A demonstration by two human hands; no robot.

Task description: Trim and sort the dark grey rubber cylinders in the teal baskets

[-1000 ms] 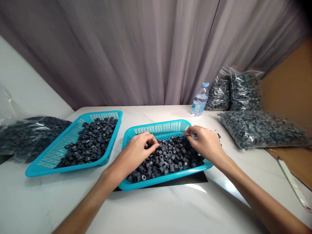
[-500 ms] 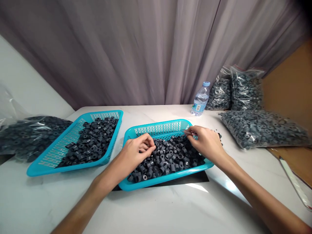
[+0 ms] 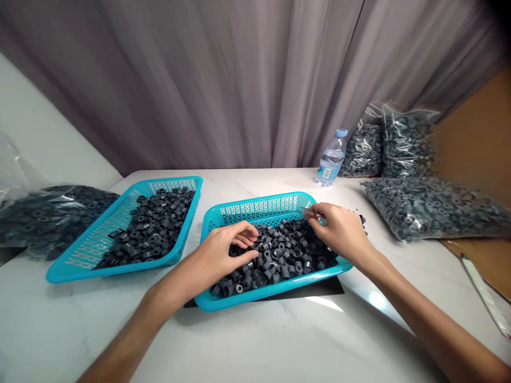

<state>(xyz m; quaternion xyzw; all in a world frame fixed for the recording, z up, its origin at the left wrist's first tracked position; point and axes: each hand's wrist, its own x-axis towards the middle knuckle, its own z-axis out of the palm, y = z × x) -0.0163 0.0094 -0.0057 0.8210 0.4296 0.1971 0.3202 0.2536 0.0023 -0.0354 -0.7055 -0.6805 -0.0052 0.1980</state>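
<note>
My left hand [image 3: 235, 244] is over the left part of a turquoise plastic basket [image 3: 255, 299], thumb and fingers spread with nothing visible between them. Below it lie many small dark grey ring-shaped plastic pieces [image 3: 279, 255]. My right hand [image 3: 337, 226] is at the basket's right end, fingers closed round a thin pointed metal tool that looks like tweezers [image 3: 306, 210]. The tips point left, above the pieces; most of the tool is hidden by the hand.
A second turquoise basket [image 3: 120, 271] with similar pieces stands left, beside a clear plastic bag [image 3: 59, 213] of them. At the right are a water bottle [image 3: 331, 159], upright filled bags [image 3: 409, 141], a bag lying flat [image 3: 435, 207] and a pale strip-like object [image 3: 483, 292].
My left hand's thumb and fingers have moved apart from a pinch. The right hand keeps its hold on the tweezers, almost in place. The view has shifted slightly.
</note>
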